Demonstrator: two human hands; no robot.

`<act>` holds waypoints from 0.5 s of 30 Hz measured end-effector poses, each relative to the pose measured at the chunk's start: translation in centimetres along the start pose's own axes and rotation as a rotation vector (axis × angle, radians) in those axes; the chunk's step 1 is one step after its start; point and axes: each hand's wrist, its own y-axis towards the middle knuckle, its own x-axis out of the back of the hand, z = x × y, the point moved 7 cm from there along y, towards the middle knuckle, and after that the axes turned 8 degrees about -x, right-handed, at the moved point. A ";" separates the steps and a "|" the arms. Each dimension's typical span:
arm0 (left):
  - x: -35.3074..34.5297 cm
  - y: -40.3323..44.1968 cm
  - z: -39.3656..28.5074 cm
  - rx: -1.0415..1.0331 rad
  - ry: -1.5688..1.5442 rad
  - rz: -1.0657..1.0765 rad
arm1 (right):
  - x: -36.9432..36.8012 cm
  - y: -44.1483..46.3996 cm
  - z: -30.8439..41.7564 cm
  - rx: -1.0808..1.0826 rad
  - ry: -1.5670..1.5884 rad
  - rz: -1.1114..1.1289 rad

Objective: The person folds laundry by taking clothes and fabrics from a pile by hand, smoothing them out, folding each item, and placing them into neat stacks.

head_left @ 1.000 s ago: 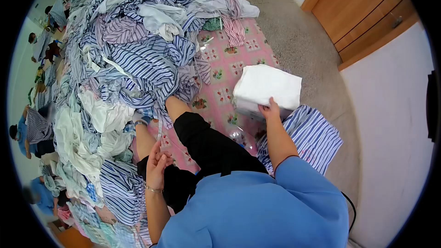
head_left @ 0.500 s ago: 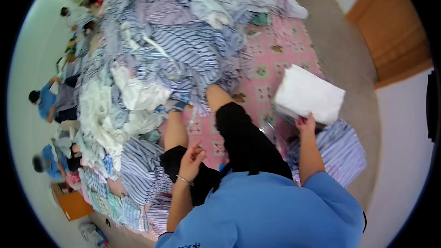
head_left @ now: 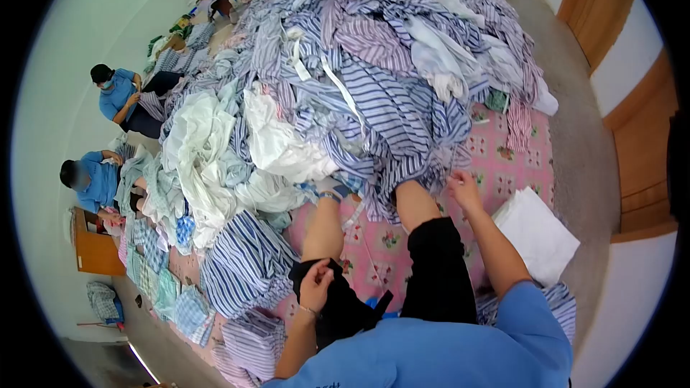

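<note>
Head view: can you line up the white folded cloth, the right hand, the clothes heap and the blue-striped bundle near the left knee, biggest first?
1. Clothes heap
2. White folded cloth and blue-striped bundle: too alike to rank
3. Right hand

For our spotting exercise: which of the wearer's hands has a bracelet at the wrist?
The left hand, over a black trouser leg; the right hand shows none.

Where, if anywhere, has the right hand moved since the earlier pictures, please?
Yes: the right hand has left the white stack and moved across the pink mat toward the striped pile.
</note>
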 end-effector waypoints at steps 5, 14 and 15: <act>0.1 -0.7 1.0 0.054 0.027 0.018 | -8.3 13.7 2.8 0.562 -0.564 -0.579; 0.2 1.5 1.8 0.249 -0.370 -0.021 | -20.4 6.3 6.3 0.269 0.047 0.447; -0.2 2.1 1.6 0.306 -0.576 -0.063 | -19.2 3.5 7.0 0.181 0.065 0.456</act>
